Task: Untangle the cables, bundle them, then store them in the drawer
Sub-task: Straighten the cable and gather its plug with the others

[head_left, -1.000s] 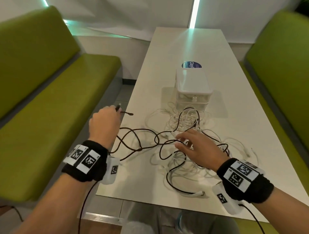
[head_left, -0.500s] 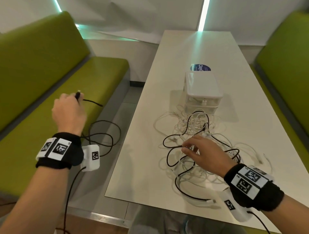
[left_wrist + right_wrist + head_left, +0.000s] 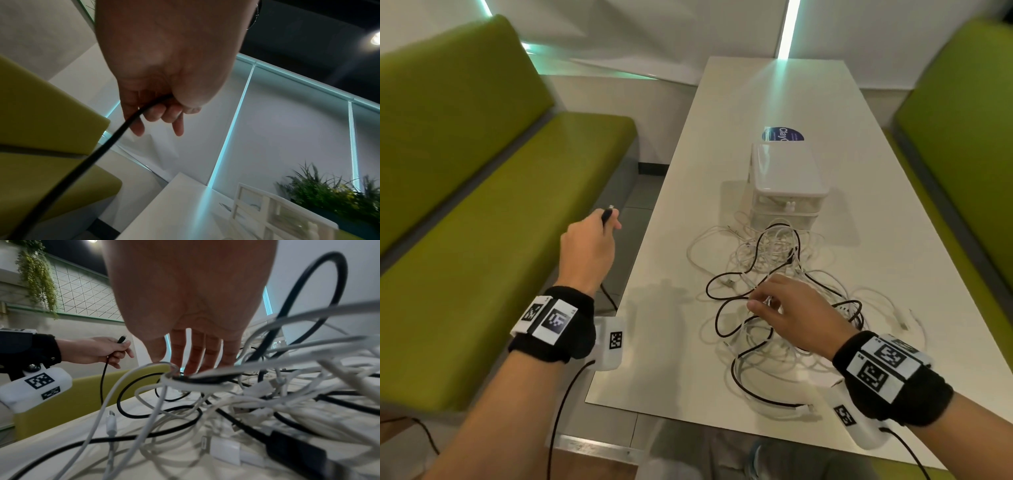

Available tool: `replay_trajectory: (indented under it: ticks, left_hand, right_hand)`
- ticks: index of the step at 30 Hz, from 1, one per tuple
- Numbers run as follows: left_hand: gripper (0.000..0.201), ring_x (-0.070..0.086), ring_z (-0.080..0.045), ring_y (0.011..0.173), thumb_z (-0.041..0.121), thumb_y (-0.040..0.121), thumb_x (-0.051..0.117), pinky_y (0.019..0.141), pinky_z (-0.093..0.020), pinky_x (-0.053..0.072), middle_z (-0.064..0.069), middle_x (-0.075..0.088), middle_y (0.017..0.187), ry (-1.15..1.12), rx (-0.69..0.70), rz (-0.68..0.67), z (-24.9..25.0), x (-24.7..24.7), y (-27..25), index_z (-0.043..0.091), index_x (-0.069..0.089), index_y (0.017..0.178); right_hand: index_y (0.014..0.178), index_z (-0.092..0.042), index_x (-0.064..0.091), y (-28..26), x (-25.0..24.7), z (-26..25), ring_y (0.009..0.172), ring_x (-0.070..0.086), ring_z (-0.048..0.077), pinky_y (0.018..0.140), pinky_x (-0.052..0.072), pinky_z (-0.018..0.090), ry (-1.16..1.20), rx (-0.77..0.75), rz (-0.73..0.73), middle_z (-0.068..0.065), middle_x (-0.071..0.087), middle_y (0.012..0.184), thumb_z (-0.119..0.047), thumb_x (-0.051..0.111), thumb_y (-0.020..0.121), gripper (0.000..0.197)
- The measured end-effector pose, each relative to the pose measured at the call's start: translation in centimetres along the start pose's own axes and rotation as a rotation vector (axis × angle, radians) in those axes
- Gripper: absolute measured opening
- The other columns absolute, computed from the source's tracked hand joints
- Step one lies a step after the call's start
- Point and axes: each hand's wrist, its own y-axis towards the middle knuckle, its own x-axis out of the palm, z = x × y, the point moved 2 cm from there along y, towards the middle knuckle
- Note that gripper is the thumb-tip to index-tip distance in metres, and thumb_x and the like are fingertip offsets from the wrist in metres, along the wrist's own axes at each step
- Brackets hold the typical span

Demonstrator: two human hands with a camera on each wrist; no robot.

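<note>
1. The left hand (image 3: 585, 253) is held out past the surface's edge, over the gap beside a green bench (image 3: 482, 240), fingers curled round the plug end of a black cable (image 3: 736, 274).
2. The right hand (image 3: 794, 311) rests on a tangle of white cables (image 3: 808, 356), fingertips (image 3: 197, 368) pressing down on it, palm flat.
3. The tangle lies on the white surface (image 3: 671, 342), just before a small white drawer unit (image 3: 786, 192).

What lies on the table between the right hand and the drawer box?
Head view: tangled white cables and a black cable loop between right hand and drawer box.
</note>
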Motion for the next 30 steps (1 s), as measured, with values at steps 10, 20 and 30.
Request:
replay_trajectory:
  ticks: [10, 20, 30]
  left_hand:
    - [0.047, 0.031, -0.009, 0.039, 0.048, 0.099, 0.041, 0.040, -0.017, 0.026, 0.008, 0.038, 0.040, -0.339, 0.141, -0.049, 6.6, -0.4, -2.3, 0.021, 0.072, 0.076]
    - [0.065, 0.027, -0.012, 0.044, 0.059, 0.092, 0.044, 0.048, -0.023, 0.020, 0.006, 0.027, 0.042, -0.408, 0.368, -0.310, 10.9, 4.0, -7.4, 0.003, 0.064, 0.067]
    - [0.042, 0.036, -0.006, 0.046, 0.045, 0.100, 0.038, 0.053, -0.024, 0.027, 0.010, 0.038, 0.044, -0.497, 0.347, -0.512, 11.9, 5.1, -9.3, 0.022, 0.073, 0.095]
  right_hand:
    - [0.094, -0.031, 0.066, -0.7, -1.7, -0.7, 0.079, 0.056, 0.001, 0.072, 0.046, 0.024, 0.049, -0.069, 0.070, -0.017, 0.055, 0.088, -0.044, 0.054, 0.093, 0.018]
    - [0.070, -0.023, 0.059, -5.4, -2.2, -3.1, 0.056, 0.051, 0.009, 0.058, 0.046, 0.026, -0.097, -0.270, -0.188, -0.008, 0.058, 0.061, -0.046, 0.052, 0.086, 0.030]
    - [0.092, -0.015, 0.063, -6.9, 0.7, -1.8, 0.085, 0.061, 0.028, 0.069, 0.050, 0.036, -0.509, -0.093, -0.631, 0.008, 0.065, 0.095, -0.020, 0.057, 0.087, 0.009]
